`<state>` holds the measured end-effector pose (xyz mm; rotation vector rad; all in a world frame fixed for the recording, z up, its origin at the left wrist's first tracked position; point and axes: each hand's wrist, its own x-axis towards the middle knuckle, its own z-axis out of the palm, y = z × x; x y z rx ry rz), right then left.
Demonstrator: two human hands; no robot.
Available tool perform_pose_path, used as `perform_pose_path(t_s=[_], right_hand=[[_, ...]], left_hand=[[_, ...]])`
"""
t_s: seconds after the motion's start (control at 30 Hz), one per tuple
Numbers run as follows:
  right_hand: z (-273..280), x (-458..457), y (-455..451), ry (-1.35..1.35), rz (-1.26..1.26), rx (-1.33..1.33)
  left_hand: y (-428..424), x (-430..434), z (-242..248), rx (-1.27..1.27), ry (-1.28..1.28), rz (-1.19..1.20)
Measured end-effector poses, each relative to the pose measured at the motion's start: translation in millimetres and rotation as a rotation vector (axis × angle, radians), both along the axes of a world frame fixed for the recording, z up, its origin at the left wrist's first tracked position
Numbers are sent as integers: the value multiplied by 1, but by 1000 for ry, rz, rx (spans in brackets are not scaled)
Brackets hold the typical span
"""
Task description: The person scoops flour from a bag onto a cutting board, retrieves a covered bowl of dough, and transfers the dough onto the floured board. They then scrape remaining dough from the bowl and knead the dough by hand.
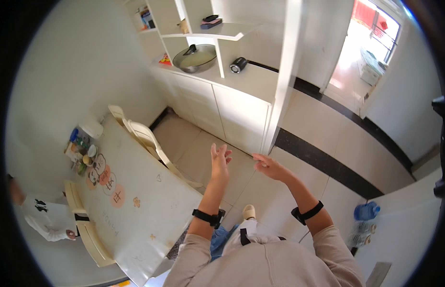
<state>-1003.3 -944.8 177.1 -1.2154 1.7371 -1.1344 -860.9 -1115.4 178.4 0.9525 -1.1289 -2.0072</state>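
My left hand [220, 161] is raised over the tiled floor [237, 190], its fingers apart and nothing in them. To its right my right hand [271, 168] hovers with loosely spread fingers, also holding nothing. The two hands face each other with a gap between them and touch no object. Behind them, farther off, stands a white cabinet [240, 114]. A dining table [154, 208] with a printed cover lies to the left of my left hand. Each forearm wears a black strap.
Cream plastic chairs [143, 132] flank the table. A lidded steel pan [195, 61] and a black cylindrical speaker [238, 65] rest on the cabinet. A person [46, 219] in white is at the far left. A blue water jug [366, 211] stands by the right wall. A doorway [351, 61] opens at upper right.
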Motion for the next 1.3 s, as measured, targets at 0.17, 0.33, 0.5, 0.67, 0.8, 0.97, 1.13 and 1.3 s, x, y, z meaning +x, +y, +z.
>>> perform_pose_path(t_s=[0.17, 0.33, 0.5, 0.67, 0.8, 0.97, 1.13, 1.3], right_hand=[[9, -72, -114, -45, -67, 21], [23, -132, -227, -114, -99, 25], [27, -189, -344, -272, -69, -102], [23, -233, -475, -397, -158, -151], [-8, -266, -557, -545, -300, -139], [-48, -305, -635, -416, -553, -109], [-49, -335, -689, -457, -851, -168], [-39, -360, -721, -413, -1012, -188]], left_hand=[[-114, -63, 17, 43, 19, 103], [-223, -115, 32, 15, 60, 188], [-329, -159, 33, -7, 80, 290], [-434, -189, 47, -68, -35, 295], [-508, -203, 41, 14, -95, 253], [-626, -232, 26, -49, -138, 267], [-762, -278, -7, -146, -256, 119], [-843, -320, -23, -196, -429, -114]])
